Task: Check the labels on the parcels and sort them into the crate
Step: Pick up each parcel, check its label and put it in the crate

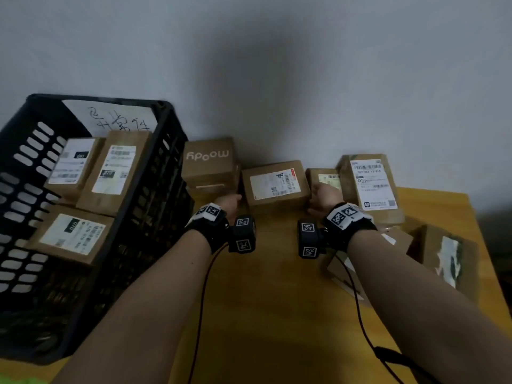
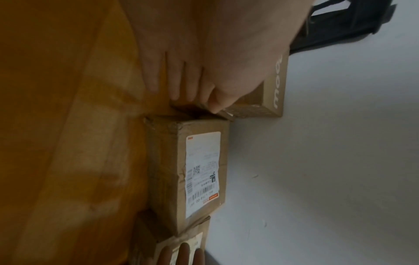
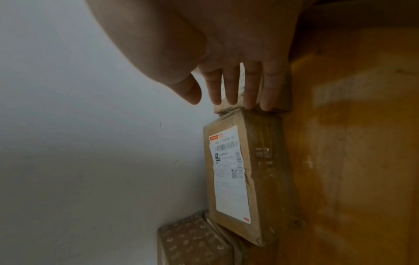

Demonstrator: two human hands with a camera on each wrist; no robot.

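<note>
A brown parcel (image 1: 277, 184) with a white, red-edged label lies on the wooden table (image 1: 271, 300) by the wall, also seen in the wrist views (image 2: 179, 170) (image 3: 256, 179). My left hand (image 1: 232, 199) (image 2: 195, 102) is at its left end, fingers straight, with the tips and thumb at the end's edge. My right hand (image 1: 318, 198) (image 3: 229, 102) is at its right end, straight fingers touching it and the thumb held apart. A black slotted crate (image 1: 166, 120) stands at the left with three labelled parcels (image 1: 72, 234) in it.
A "moody" box (image 1: 207, 162) sits left of the parcel, against the crate. A small box (image 1: 324, 177) lies behind my right hand, with a taller labelled box (image 1: 371, 187) beside it. More boxes (image 1: 443, 253) crowd the table's right edge. Cables trail from both wrists.
</note>
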